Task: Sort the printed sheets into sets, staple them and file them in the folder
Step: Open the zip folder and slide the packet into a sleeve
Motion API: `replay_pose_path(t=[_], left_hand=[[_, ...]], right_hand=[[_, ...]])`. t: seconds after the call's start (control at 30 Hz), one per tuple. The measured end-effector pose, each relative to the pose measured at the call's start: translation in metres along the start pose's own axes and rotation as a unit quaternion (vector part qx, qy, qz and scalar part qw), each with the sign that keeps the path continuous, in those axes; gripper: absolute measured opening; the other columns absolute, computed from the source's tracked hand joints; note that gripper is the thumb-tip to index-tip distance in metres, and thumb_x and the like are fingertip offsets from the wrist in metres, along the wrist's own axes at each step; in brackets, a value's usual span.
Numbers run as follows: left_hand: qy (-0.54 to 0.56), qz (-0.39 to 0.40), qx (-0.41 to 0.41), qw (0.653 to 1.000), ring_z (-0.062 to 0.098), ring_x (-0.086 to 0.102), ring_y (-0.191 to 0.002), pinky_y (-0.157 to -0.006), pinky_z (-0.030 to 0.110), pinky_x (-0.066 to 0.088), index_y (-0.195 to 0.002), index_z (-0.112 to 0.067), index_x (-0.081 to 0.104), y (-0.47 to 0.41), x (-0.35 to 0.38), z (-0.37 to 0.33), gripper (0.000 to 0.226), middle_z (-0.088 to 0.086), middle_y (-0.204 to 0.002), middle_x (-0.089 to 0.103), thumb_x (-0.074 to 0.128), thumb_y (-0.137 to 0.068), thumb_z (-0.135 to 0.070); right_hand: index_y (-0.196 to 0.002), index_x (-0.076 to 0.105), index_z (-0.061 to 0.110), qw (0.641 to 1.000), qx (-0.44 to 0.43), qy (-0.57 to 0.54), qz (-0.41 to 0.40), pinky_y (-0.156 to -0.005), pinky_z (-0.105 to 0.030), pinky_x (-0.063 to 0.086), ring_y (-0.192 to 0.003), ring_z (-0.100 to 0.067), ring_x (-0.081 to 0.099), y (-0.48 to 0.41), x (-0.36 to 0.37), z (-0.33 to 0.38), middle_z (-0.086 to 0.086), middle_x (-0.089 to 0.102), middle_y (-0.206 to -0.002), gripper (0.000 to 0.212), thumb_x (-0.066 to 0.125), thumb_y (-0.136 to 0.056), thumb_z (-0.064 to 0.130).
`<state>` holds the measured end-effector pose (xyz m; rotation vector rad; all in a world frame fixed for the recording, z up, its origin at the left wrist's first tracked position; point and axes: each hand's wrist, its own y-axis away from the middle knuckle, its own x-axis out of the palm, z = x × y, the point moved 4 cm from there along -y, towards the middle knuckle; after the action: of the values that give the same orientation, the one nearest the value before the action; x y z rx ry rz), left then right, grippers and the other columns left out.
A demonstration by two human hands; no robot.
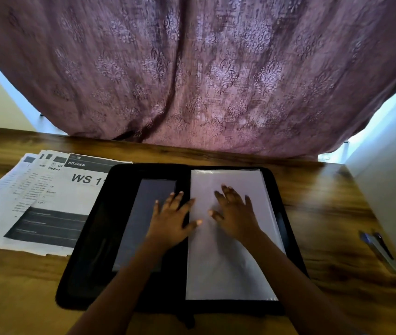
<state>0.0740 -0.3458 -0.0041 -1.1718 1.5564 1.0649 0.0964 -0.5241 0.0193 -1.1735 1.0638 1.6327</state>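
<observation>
Surface is a brown wood-grain table [332, 213], sitting against a mauve curtain with a damask pattern [197, 68] that is hanging down to its far edge and filling most of the view. Daylight is leaking in at both curtain edges, and a pale wall [390, 189] is closing in the right side. A fanned stack of black-and-white printed sheets [54, 189] is lying flat on the left of the table, with its right edge tucked under the folder. The top sheet is showing "2B", "KITCHEN" and a big "WS 1" (the rest is cut off by the folder); the sheet below is showing "Retur", and the small print is too blurred to read. A black soft-cover folder [90, 238] is lying open at centre, near the front edge. Its left half is carrying a grey rectangular pocket panel [143, 213], and its right half is holding a stack of clear sleeves with a blank white page [226, 262] on top. The left hand [170, 221] is lying flat with fingers spread, gripping nothing, resting across the spine with its thumb touching the white page. The right hand [235, 213] is also flat and spread, pressing on the white page and holding nothing. A blue pen and a dark pen [378, 245] are lying at the right table edge, well apart from the folder.
</observation>
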Motion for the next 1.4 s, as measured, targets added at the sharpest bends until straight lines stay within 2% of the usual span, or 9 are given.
replay_pose_path(t=[0.2,0.3,0.37,0.47,0.6,0.7,0.97,1.13,1.4], left_hand=[[-0.03,-0.006,-0.027,0.999,0.024,-0.01,-0.148,-0.112,0.056,-0.011,-0.149,-0.047,0.004,-0.011,0.032,-0.009,0.078,-0.004,-0.162,-0.002,0.014,-0.078,-0.08],[0.058,0.005,-0.014,0.998,0.019,-0.005,-0.148,-0.114,0.053,-0.009,-0.149,-0.045,0.015,-0.011,0.023,-0.008,0.097,-0.006,-0.162,0.004,0.01,-0.065,-0.092],[0.229,-0.032,-0.039,0.972,0.016,0.012,-0.147,-0.119,0.048,0.0,-0.146,-0.037,0.031,-0.009,0.009,0.005,0.091,-0.003,-0.158,0.022,0.028,-0.068,-0.083],[0.362,-0.177,-0.078,0.912,0.014,0.044,-0.132,-0.116,0.05,0.024,-0.132,-0.028,0.052,0.01,-0.021,0.052,0.064,-0.004,-0.138,0.052,0.052,-0.077,-0.062],[0.233,-0.266,-0.202,0.913,0.022,0.054,-0.122,-0.108,0.056,0.033,-0.126,-0.024,0.059,0.049,-0.054,0.165,0.05,0.002,-0.132,0.059,0.055,-0.085,-0.053],[0.21,-0.305,-0.311,0.875,0.032,0.055,-0.12,-0.105,0.056,0.036,-0.126,-0.019,0.059,0.085,-0.075,0.263,0.039,0.009,-0.132,0.059,0.064,-0.089,-0.032],[0.144,-0.176,-0.447,0.865,0.039,0.052,-0.116,-0.097,0.046,0.042,-0.13,-0.013,0.049,0.108,-0.094,0.464,0.048,0.018,-0.131,0.055,0.055,-0.087,-0.034],[0.177,-0.136,-0.431,0.874,0.036,0.048,-0.123,-0.1,0.042,0.04,-0.139,-0.007,0.04,0.086,-0.103,0.499,0.06,0.018,-0.137,0.049,0.059,-0.089,-0.036],[0.359,-0.122,-0.403,0.833,0.024,0.054,-0.069,-0.057,0.028,0.037,-0.086,0.0,0.065,0.064,-0.117,0.525,0.029,0.014,-0.082,0.063,0.067,-0.087,-0.029]], right_hand=[[-0.151,0.002,0.027,0.994,0.098,0.014,-0.041,-0.115,-0.051,0.005,-0.147,-0.018,0.002,0.005,0.038,-0.052,0.001,0.001,-0.16,0.084,-0.007,-0.079,0.068],[-0.152,0.001,0.019,0.986,0.161,0.014,-0.043,-0.115,-0.056,0.002,-0.147,-0.023,-0.002,0.003,0.041,-0.054,-0.006,-0.001,-0.16,0.076,0.011,-0.091,0.065],[-0.152,0.006,0.015,0.986,0.155,0.02,-0.064,-0.115,-0.057,0.001,-0.146,-0.026,-0.005,-0.004,0.034,-0.037,-0.012,-0.001,-0.159,0.073,0.023,-0.095,0.057],[-0.149,0.022,0.014,0.993,0.02,-0.043,-0.104,-0.114,-0.054,0.002,-0.146,-0.026,0.005,-0.024,0.021,0.015,-0.011,0.008,-0.158,0.074,0.024,-0.089,0.057],[-0.134,0.053,0.018,0.977,-0.181,-0.055,-0.092,-0.105,-0.056,0.024,-0.135,-0.029,0.04,-0.049,0.028,0.12,-0.008,0.041,-0.147,0.066,0.033,-0.081,0.054],[-0.124,0.061,0.019,0.971,-0.227,-0.041,-0.067,-0.099,-0.055,0.029,-0.125,-0.027,0.052,-0.072,0.037,0.191,-0.007,0.053,-0.137,0.056,0.045,-0.079,0.049],[-0.147,0.026,0.024,0.97,-0.241,-0.03,-0.014,-0.116,-0.047,-0.002,-0.146,-0.018,0.007,-0.147,0.067,0.345,0.0,0.012,-0.159,0.059,0.037,-0.096,0.051],[-0.149,0.023,0.025,0.975,-0.219,0.022,-0.022,-0.114,-0.051,-0.004,-0.146,-0.021,0.01,-0.166,0.097,0.366,-0.003,0.014,-0.158,0.092,-0.011,-0.079,0.073],[-0.149,0.022,0.028,0.978,-0.199,0.044,-0.039,-0.115,-0.048,0.003,-0.146,-0.019,0.015,-0.17,0.104,0.366,0.001,0.015,-0.158,0.087,-0.01,-0.08,0.071]])
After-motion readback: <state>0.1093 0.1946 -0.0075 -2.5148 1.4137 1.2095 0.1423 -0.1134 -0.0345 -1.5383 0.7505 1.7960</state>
